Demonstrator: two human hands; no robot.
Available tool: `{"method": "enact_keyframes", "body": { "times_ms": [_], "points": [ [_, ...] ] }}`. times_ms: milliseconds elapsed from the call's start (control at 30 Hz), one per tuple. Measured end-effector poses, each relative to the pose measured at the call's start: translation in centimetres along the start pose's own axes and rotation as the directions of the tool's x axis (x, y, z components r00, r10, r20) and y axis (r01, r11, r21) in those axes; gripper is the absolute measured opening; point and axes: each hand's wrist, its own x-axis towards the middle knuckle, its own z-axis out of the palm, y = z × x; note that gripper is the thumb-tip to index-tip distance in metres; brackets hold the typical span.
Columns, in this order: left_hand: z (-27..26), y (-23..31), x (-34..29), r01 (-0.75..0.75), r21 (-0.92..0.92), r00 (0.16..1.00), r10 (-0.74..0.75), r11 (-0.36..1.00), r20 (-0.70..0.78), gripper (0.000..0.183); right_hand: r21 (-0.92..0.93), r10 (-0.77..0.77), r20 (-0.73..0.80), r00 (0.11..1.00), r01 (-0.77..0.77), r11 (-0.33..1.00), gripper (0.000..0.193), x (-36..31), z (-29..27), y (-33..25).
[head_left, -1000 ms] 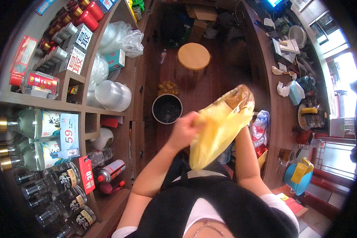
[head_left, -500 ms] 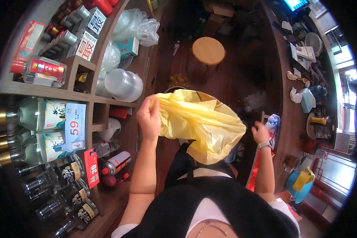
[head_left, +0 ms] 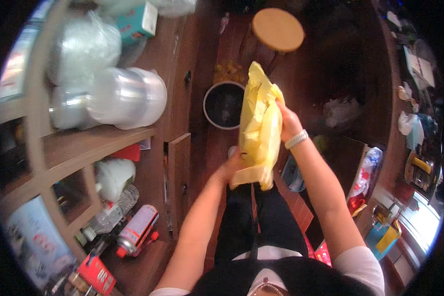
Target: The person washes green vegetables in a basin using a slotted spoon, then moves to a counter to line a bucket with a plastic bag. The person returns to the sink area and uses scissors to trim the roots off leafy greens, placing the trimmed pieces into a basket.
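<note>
A yellow plastic bag (head_left: 258, 128) hangs lengthwise in front of me, gathered into a narrow, creased shape. My right hand (head_left: 290, 122), with a pale watch on its wrist, is closed on the bag's right side; some of its fingers are hidden by the plastic. At the lower left of the bag is my left hand (head_left: 229, 168), blurred, its fingers going behind the plastic. Beyond the bag, a round dark bin (head_left: 206, 101) with a pale rim stands on the floor, partly covered by the bag.
A round wooden stool (head_left: 278, 29) stands farther ahead. On the left, shelves hold stacked clear plastic containers (head_left: 128, 97) and a spray can (head_left: 138, 229); a cabinet door (head_left: 179, 185) juts out. At right, a cluttered counter (head_left: 387, 128) runs along, with a crumpled clear bag (head_left: 341, 111) below.
The yellow bag has gone from spread wide to narrow and upright. My right hand has come from the right-hand drawer onto the bag. My left hand has moved lower, and the view has shifted.
</note>
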Motion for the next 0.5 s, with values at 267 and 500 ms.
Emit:
{"method": "enact_keyframes", "body": {
  "times_ms": [267, 500],
  "points": [
    [-6.6, -9.6, -1.1, -0.194, -0.547, 0.941, -0.002, 0.815, -0.337, 0.074, -0.091, 0.036, -0.24, 0.97, -0.06, 0.994, 0.039, 17.3, -10.7, 2.2],
    [-13.9, -15.5, 7.5, -0.215, -0.636, 0.678, -0.356, 0.741, -0.644, 0.037, -0.853, -0.253, -0.273, 0.928, -0.112, 0.51, 0.083, 21.1, -13.6, 6.1]
  ]
}}
